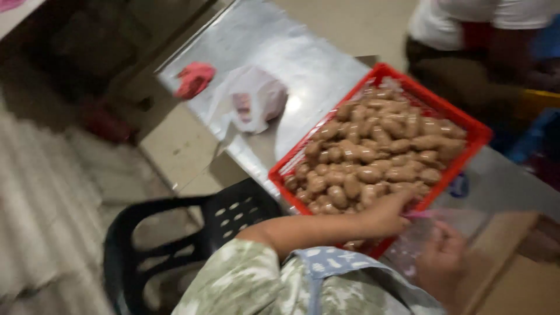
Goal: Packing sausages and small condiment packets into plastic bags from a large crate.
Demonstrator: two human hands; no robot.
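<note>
While the view is blurred, the layout reads clearly enough from left to right. At the near left stands a black plastic chair [175, 233], unoccupied. Farther back on the metal table [274, 41] lie a pink crumpled item [194, 79] and a thin white plastic bag [256, 99], both well apart from the work. At centre right sits the red basket [461, 119], heaped with brown sausages [379, 151] (too smeared to tell whether they are linked).

The left hand [388, 214] reaches across the near rim of the basket, fingers curled together at the near edge of the pile; whether it grips a sausage cannot be told. The right hand [440, 259], near right, is closed on the mouth of a clear plastic bag [431, 233], just beside the basket's near corner. A second person [484, 35] sits at the far right.

Assessment: the pick is best taken from the near edge of the heap, with the bag mouth held wide and close to the rim, so that nothing rolls off the table.
</note>
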